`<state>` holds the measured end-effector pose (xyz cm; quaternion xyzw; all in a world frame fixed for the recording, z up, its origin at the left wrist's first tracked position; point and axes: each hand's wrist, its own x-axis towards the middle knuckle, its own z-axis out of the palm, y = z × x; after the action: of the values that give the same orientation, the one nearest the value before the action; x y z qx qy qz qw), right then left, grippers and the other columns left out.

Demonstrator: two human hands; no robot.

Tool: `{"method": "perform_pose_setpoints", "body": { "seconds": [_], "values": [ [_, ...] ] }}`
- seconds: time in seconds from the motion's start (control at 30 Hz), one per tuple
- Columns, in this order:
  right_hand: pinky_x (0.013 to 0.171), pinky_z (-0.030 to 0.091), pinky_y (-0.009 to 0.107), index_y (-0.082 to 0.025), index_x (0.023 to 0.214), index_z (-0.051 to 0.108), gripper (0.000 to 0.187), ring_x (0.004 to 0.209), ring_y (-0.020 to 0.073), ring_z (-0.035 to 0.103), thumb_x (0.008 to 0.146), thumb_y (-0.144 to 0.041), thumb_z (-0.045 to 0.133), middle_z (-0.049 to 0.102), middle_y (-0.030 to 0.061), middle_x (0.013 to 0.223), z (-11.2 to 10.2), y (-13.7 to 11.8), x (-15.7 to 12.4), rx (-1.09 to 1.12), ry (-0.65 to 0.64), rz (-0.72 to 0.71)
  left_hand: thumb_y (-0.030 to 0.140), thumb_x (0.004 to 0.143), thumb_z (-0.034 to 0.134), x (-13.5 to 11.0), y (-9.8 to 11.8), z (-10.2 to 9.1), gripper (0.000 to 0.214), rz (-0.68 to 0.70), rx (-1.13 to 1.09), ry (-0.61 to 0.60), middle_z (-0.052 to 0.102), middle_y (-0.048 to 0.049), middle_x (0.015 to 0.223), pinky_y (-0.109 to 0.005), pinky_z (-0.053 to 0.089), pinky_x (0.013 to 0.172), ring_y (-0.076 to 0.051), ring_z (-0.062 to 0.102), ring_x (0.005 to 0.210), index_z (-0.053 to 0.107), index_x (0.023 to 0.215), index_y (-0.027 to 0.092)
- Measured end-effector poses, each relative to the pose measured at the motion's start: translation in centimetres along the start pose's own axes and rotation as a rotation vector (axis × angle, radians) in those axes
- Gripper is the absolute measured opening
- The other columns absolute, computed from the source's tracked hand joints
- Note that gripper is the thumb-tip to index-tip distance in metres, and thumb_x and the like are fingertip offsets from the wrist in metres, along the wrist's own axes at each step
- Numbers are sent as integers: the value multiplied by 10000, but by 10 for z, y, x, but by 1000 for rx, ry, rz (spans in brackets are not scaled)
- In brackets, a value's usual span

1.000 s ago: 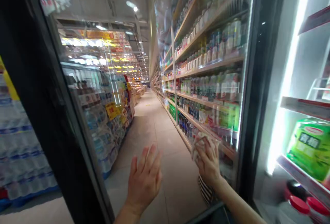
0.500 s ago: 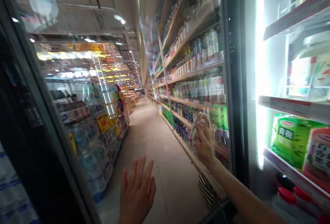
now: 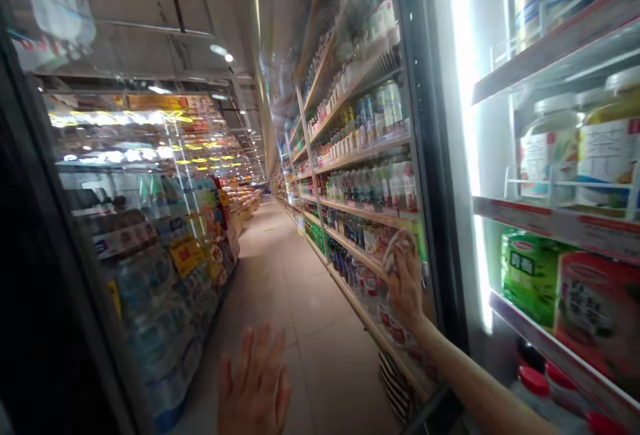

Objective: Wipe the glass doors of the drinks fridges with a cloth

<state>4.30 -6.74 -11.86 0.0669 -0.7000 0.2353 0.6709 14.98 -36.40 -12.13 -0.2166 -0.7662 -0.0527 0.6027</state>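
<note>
My right hand presses a crumpled pale cloth against the glass of a cooler door, close to its dark right edge. The fingers lie over the cloth, and the forearm reaches in from the lower right. At the bottom centre, my left hand is open, fingers up and slightly apart, with nothing in it. Its palm faces away, and I cannot tell whether it touches the glass. Bottle shelves show in the glass around the right hand.
Lit cooler shelves on the right hold white-capped bottles, a green pack, a red pack and red-capped bottles. An aisle floor and stacked water bottles show through or in the glass. A dark frame runs down the left.
The view has swung a little to the right. My right hand and the cloth have moved along the glass toward the door's dark edge. My left hand sits slightly lower in view, still open.
</note>
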Motion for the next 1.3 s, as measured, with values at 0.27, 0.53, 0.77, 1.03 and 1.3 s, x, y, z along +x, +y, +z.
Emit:
{"method": "perform_pose_setpoints", "body": {
  "seconds": [0.27, 0.53, 0.77, 1.03, 1.3],
  "values": [
    [1058, 266, 590, -254, 1429, 243, 555, 1381, 285, 210, 884, -207, 338, 239, 101, 1499, 2, 16, 35, 11, 36, 40, 309, 807, 549, -1, -3, 2, 638, 16, 4, -11, 281, 15, 1473, -424, 43, 1150, -184, 210, 1380, 298, 1393, 310],
    [1027, 311, 578, -250, 1437, 213, 583, 1371, 293, 236, 877, -211, 369, 290, 114, 1475, -1, 40, 34, -60, 31, -24, 332, 805, 571, 18, 3, -12, 675, -3, -42, -22, 281, 5, 1477, -459, 74, 1148, -206, 228, 1375, 259, 1405, 334],
    [1054, 272, 540, -209, 1404, 297, 547, 1380, 284, 204, 861, -214, 365, 240, 128, 1493, 11, -32, 105, -22, 62, -89, 247, 828, 547, 120, -26, -38, 687, 25, 183, 137, 233, -83, 1497, -548, 150, 1104, -300, 233, 1365, 212, 1428, 252],
    [1029, 257, 607, -194, 1381, 353, 529, 1352, 318, 263, 853, -215, 350, 322, 146, 1453, 17, -33, 105, 13, 192, 104, 296, 822, 552, 126, -42, -31, 621, 45, 216, 154, 309, -113, 1462, -515, 135, 1114, -284, 233, 1368, 316, 1391, 219],
    [1082, 237, 526, -229, 1305, 460, 491, 1346, 263, 300, 817, -209, 414, 383, 93, 1430, 9, -59, 101, 56, -61, -313, 253, 823, 529, 125, -44, -30, 600, 71, 262, 164, 303, -126, 1464, -513, 134, 1112, -276, 222, 1373, 324, 1384, 192]
  ]
}}
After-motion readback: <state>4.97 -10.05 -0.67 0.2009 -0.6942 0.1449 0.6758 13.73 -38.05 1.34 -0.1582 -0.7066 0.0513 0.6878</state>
